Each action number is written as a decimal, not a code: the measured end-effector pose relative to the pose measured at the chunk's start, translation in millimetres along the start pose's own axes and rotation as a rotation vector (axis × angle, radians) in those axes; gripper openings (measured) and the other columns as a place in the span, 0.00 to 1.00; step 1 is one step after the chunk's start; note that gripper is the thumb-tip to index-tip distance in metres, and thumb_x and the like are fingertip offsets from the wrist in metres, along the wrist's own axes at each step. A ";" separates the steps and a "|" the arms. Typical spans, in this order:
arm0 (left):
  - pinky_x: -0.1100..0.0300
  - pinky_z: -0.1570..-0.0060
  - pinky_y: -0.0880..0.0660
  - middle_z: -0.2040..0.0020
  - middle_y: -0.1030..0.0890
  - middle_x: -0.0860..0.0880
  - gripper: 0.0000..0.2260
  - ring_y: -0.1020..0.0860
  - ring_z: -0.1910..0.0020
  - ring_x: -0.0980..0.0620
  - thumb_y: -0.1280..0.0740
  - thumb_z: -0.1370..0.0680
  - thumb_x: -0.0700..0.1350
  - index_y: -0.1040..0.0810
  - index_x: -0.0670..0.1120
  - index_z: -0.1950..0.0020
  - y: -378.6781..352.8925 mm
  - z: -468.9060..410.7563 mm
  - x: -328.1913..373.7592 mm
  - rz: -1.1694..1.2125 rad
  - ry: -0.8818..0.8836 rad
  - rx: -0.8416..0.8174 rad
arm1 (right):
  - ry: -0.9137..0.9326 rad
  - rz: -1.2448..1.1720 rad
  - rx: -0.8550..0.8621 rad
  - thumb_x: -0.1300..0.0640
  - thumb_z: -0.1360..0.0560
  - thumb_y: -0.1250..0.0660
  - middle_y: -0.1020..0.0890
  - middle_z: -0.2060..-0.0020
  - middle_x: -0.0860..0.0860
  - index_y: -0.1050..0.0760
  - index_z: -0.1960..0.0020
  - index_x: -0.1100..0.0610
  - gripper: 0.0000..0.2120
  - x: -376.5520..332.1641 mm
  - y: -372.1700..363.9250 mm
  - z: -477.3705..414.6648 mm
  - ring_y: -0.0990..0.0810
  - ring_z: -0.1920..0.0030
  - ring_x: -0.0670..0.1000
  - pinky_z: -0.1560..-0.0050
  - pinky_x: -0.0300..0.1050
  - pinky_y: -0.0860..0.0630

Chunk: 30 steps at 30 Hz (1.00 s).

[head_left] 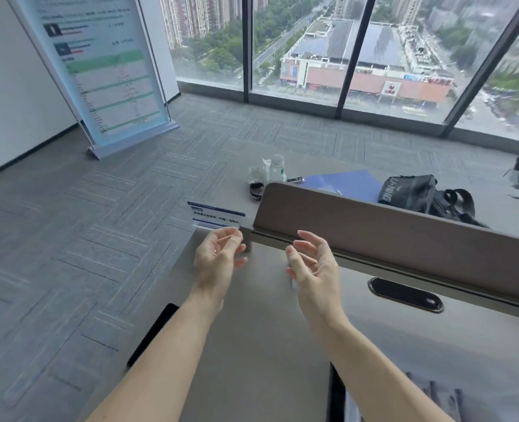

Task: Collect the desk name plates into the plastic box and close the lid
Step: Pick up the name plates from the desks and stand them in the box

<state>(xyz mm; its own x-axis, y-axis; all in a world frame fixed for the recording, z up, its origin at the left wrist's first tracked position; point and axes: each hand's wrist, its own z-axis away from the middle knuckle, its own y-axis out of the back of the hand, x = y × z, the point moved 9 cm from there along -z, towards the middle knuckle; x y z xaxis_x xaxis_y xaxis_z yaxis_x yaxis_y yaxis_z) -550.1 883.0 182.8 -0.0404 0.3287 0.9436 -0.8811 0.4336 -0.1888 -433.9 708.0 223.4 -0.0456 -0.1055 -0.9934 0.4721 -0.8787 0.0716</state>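
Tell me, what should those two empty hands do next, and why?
Probably reach the left hand forward to take the name plate standing at the desk's far corner. Both it and the right hand are open and empty, and the plate stands just beyond the left fingertips. No box shows.

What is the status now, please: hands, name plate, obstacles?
Left hand open, empty, just short of name plate. Right hand open, empty. Plate upright at desk corner beside divider. Box not in view.
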 end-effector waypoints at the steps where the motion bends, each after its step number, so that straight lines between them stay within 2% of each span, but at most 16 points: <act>1: 0.51 0.47 0.18 0.46 0.16 0.45 0.03 0.16 0.48 0.49 0.30 0.19 0.44 0.19 0.47 0.45 9.1 -16.8 -1.3 -0.018 0.003 -0.001 | -0.010 0.005 0.013 0.50 0.23 0.28 0.18 0.44 0.46 0.24 0.37 0.42 0.15 7.0 -13.4 -8.5 0.17 0.44 0.47 0.39 0.62 0.21; 4: 0.50 0.44 0.18 0.49 0.16 0.49 0.04 0.17 0.45 0.49 0.30 0.19 0.44 0.18 0.47 0.45 31.5 -58.6 -0.8 -0.074 -0.011 0.000 | -0.028 0.027 0.022 0.47 0.26 0.28 0.17 0.45 0.45 0.23 0.38 0.42 0.17 26.5 -48.7 -29.4 0.16 0.44 0.46 0.39 0.62 0.20; 6: 0.50 0.43 0.18 0.49 0.17 0.50 0.04 0.17 0.45 0.50 0.29 0.19 0.44 0.18 0.48 0.45 44.0 -89.2 -0.1 -0.122 -0.032 0.001 | -0.033 0.040 0.007 0.50 0.23 0.27 0.17 0.45 0.44 0.24 0.37 0.42 0.16 41.6 -74.4 -45.8 0.17 0.44 0.45 0.39 0.60 0.20; 8: 0.50 0.43 0.18 0.48 0.17 0.50 0.04 0.18 0.45 0.53 0.30 0.19 0.44 0.18 0.49 0.45 52.7 -120.8 -0.3 -0.159 -0.051 -0.003 | -0.044 0.047 -0.020 0.53 0.22 0.28 0.18 0.45 0.44 0.24 0.37 0.43 0.15 56.0 -101.3 -64.6 0.17 0.44 0.42 0.40 0.53 0.19; 11: 0.49 0.44 0.17 0.43 0.19 0.48 0.07 0.19 0.44 0.53 0.29 0.19 0.44 0.19 0.48 0.42 60.2 -163.2 -9.3 -0.215 -0.068 0.012 | -0.065 0.075 -0.057 0.55 0.21 0.29 0.17 0.44 0.43 0.24 0.37 0.44 0.15 76.4 -137.0 -91.0 0.19 0.47 0.36 0.48 0.33 0.23; 14: 0.49 0.45 0.17 0.37 0.22 0.47 0.13 0.21 0.46 0.56 0.29 0.19 0.43 0.22 0.47 0.35 65.5 -198.4 -26.8 -0.262 -0.061 0.024 | -0.071 0.123 -0.064 0.56 0.21 0.29 0.18 0.43 0.44 0.25 0.36 0.45 0.15 94.2 -164.8 -119.2 0.19 0.47 0.36 0.53 0.28 0.25; 16: 0.49 0.45 0.17 0.34 0.26 0.48 0.17 0.22 0.47 0.59 0.30 0.19 0.42 0.25 0.47 0.31 71.7 -220.1 -39.7 -0.261 -0.050 0.030 | -0.038 0.207 -0.071 0.57 0.21 0.29 0.19 0.42 0.45 0.26 0.35 0.47 0.16 99.5 -180.2 -139.7 0.20 0.44 0.40 0.51 0.30 0.25; 19: 0.49 0.43 0.18 0.31 0.30 0.49 0.23 0.23 0.46 0.58 0.28 0.20 0.42 0.30 0.49 0.26 88.1 -255.6 -58.4 -0.257 -0.036 0.071 | 0.084 0.437 -0.085 0.59 0.21 0.29 0.21 0.38 0.48 0.27 0.30 0.53 0.20 98.3 -197.3 -171.0 0.23 0.37 0.45 0.37 0.37 0.25; 21: 0.45 0.39 0.20 0.28 0.32 0.50 0.29 0.23 0.42 0.54 0.27 0.21 0.44 0.34 0.51 0.24 101.5 -278.6 -68.7 -0.297 -0.045 0.111 | 0.139 0.581 -0.118 0.60 0.21 0.30 0.24 0.34 0.50 0.30 0.26 0.55 0.24 97.9 -207.9 -187.2 0.26 0.32 0.47 0.29 0.36 0.34; 23: 0.43 0.35 0.23 0.24 0.34 0.49 0.33 0.26 0.33 0.50 0.26 0.22 0.45 0.38 0.52 0.20 108.4 -297.9 -74.5 -0.381 -0.062 0.129 | 0.157 0.687 -0.153 0.60 0.20 0.32 0.28 0.29 0.51 0.35 0.23 0.56 0.27 100.4 -218.3 -200.7 0.32 0.26 0.49 0.28 0.36 0.40; 26: 0.46 0.28 0.29 0.20 0.36 0.49 0.35 0.33 0.24 0.49 0.28 0.21 0.46 0.42 0.51 0.18 108.4 -320.9 -76.3 -0.525 -0.101 0.122 | 0.137 0.922 -0.223 0.57 0.18 0.35 0.33 0.24 0.53 0.43 0.19 0.57 0.31 111.7 -234.0 -217.0 0.40 0.22 0.54 0.23 0.48 0.40; 28: 0.49 0.26 0.32 0.20 0.35 0.48 0.33 0.35 0.22 0.49 0.29 0.20 0.46 0.41 0.51 0.18 105.4 -332.4 -79.4 -0.566 -0.110 0.092 | 0.032 1.066 -0.253 0.55 0.18 0.36 0.34 0.25 0.55 0.43 0.21 0.58 0.29 122.4 -237.8 -227.5 0.38 0.23 0.57 0.25 0.51 0.38; 30: 0.52 0.27 0.32 0.22 0.31 0.48 0.30 0.32 0.23 0.50 0.29 0.19 0.44 0.37 0.49 0.19 102.0 -339.4 -84.0 -0.592 -0.111 0.047 | -0.059 1.183 -0.266 0.55 0.19 0.35 0.30 0.29 0.56 0.37 0.26 0.58 0.24 129.9 -239.5 -235.7 0.32 0.28 0.59 0.30 0.53 0.34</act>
<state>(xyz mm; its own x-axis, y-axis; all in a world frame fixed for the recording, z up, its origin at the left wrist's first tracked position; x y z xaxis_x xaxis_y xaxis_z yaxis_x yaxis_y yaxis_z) -476.7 1184.4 -8.1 0.4161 -0.0479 0.9080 -0.7890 0.4774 0.3867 -345.4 1014.5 56.0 0.4992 -0.8049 -0.3210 0.4150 -0.1032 0.9040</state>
